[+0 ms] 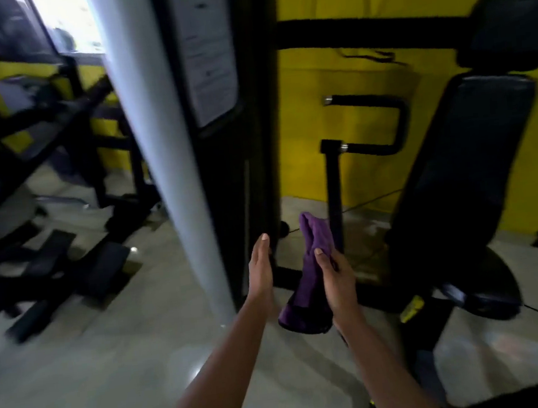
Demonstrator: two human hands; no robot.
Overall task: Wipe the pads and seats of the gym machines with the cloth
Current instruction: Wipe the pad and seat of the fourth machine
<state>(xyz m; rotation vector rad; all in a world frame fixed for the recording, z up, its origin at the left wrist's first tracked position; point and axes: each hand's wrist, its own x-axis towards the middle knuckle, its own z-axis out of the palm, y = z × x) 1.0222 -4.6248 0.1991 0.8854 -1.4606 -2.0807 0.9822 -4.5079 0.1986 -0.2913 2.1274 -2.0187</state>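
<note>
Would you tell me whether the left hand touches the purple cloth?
Apart. The head view shows floor between the left hand and the cloth, gripped by the right hand.

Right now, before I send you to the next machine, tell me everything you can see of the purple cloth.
The purple cloth looks like soft towelling, bunched into a long, loose roll. It stands nearly upright in the air, with one end poking up above the fingers and the other hanging below the palm. The right hand grips it around the middle. The left hand is flat beside it and apart from it. The cloth touches no pad or seat. Motion blur hides any stains or dampness.
</note>
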